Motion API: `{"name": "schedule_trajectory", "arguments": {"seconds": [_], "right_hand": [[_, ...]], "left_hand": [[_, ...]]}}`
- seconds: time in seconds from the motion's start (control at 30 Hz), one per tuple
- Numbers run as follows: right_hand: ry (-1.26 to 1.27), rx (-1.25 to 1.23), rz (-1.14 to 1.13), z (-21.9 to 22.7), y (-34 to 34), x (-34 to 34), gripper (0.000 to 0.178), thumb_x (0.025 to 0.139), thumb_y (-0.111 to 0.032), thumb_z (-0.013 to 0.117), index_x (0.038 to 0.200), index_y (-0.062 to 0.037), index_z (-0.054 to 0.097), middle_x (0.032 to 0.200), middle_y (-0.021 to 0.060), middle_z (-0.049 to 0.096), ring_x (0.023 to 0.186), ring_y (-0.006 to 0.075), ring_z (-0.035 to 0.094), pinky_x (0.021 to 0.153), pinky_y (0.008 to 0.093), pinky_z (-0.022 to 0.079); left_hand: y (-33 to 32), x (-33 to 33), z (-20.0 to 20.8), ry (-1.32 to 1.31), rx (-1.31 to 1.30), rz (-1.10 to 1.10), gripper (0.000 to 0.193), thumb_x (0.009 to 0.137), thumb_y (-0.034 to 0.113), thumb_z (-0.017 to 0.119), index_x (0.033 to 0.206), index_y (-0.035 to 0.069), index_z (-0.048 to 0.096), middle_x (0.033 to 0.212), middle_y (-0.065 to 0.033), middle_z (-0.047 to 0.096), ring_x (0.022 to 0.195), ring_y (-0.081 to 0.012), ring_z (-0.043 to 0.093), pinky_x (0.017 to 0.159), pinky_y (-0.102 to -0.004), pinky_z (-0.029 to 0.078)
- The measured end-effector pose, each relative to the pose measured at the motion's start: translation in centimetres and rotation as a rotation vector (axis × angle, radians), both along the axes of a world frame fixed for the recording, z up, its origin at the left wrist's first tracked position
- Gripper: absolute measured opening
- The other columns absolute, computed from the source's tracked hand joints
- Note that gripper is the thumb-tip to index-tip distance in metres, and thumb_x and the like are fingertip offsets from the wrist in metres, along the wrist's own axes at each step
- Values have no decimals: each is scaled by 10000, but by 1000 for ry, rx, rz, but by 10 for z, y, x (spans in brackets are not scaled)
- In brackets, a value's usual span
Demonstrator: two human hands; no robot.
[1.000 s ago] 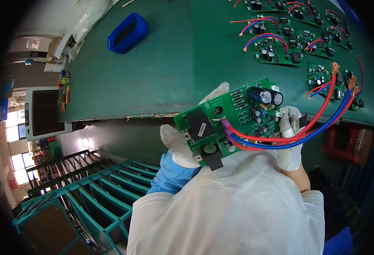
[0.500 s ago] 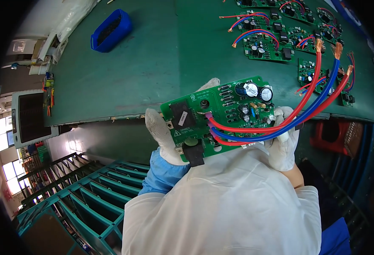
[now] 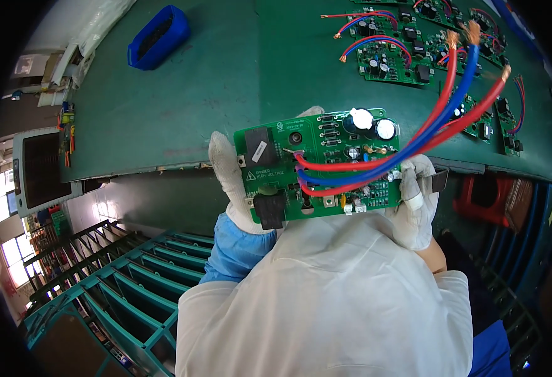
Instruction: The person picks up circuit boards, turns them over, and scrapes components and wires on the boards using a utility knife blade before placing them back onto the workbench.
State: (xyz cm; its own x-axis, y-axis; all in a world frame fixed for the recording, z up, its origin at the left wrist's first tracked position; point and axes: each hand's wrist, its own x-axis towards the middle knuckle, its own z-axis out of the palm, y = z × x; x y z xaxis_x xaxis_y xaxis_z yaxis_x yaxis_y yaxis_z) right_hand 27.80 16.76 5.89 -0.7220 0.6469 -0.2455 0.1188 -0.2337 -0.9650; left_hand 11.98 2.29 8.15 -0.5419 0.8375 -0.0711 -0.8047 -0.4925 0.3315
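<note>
Circuit board (image 3: 313, 151) is held in the air, component side up, in front of the wearer's white garment (image 3: 326, 301) and short of the surface edge. Its slant of a second ago is gone; it lies nearly level across the view. As a result, two white connectors (image 3: 354, 207) on its near edge show more plainly.

Red and blue wires (image 3: 408, 152) rise from the board and arch away; their bare copper ends, earlier off to the right, now point farther forward, over the surface.

Left hand (image 3: 229, 169), gloved, grasps the left end: thumb along that edge, fingertips just visible past the far edge. Right hand (image 3: 417, 213), also gloved, has its fingers closed at the right end; the grip beneath cannot be seen.

Beyond, the green surface (image 3: 219, 75) carries similar wired boards (image 3: 386, 66) at far right, apparently undisturbed, and a blue bin (image 3: 170, 50) with dark contents at far left.
</note>
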Motion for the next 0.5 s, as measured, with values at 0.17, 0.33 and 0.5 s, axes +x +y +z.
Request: {"name": "schedule_trajectory", "arguments": {"seconds": [0.17, 0.33, 0.5], "right_hand": [[57, -125, -69, 2, 1, 0, 242, 902, -259, 563, 1021, -53, 517, 830, 24, 524, 617, 56, 483, 435, 193, 401], [53, -23, -85, 2, 1, 4, 245, 906, -261, 558, 1019, -48, 519, 822, 23, 521, 613, 57, 479, 440, 193, 396], [63, 143, -89, -1, 3, 5, 243, 910, -261, 554, 1012, -43, 521, 817, 24, 520, 610, 58, 474, 443, 196, 390]], "left_hand": [[3, 3, -5, 81, -99, 110, 747, 864, 651, 390, 1293, 43, 464, 1217, -194, 538, 1052, -293, 569, 939, -402, 449], [8, 8, -10, 184, -213, 246, 609, 879, 571, 455, 1216, 70, 525, 1115, -158, 600, 961, -260, 611, 858, -387, 500], [10, 11, -16, 296, -332, 387, 471, 893, 492, 520, 1139, 96, 586, 1014, -122, 661, 871, -227, 653, 776, -372, 551]]}}
